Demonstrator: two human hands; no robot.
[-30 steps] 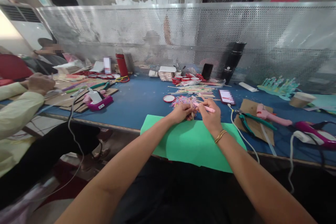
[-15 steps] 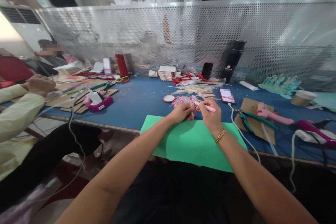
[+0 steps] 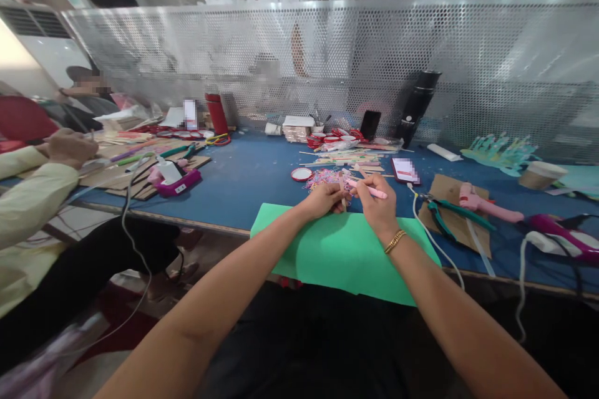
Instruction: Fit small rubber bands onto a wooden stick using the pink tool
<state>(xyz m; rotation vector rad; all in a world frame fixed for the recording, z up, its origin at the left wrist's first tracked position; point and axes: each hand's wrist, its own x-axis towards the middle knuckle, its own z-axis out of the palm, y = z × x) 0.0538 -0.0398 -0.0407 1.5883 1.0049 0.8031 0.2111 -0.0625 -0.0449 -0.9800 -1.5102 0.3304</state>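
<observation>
With our left hand (image 3: pixel 326 199) we pinch a pale strip (image 3: pixel 342 192) between fingertips, the strip standing roughly upright. Our right hand (image 3: pixel 380 204) has its fingers pressed round a pink pen-like tool (image 3: pixel 375 192), whose tip points at the strip; we cannot tell whether the two touch. Taking the far side as twelve, we see a heap of coloured bits (image 3: pixel 322 178) at eleven o'clock, just beyond our left fingers, and a red-rimmed disc (image 3: pixel 301 174) at ten. A green sheet (image 3: pixel 327 249) lies at six, beneath our forearms. Thin sticks (image 3: pixel 334 159) spread at twelve; a phone (image 3: pixel 405 171) lies at two. At three we have teal-handled pliers (image 3: pixel 463 215) on cardboard (image 3: pixel 447 187). Farther off, a black flask (image 3: pixel 418 106) leans at one, and a co-worker's hands (image 3: pixel 72 148) show at nine.
</observation>
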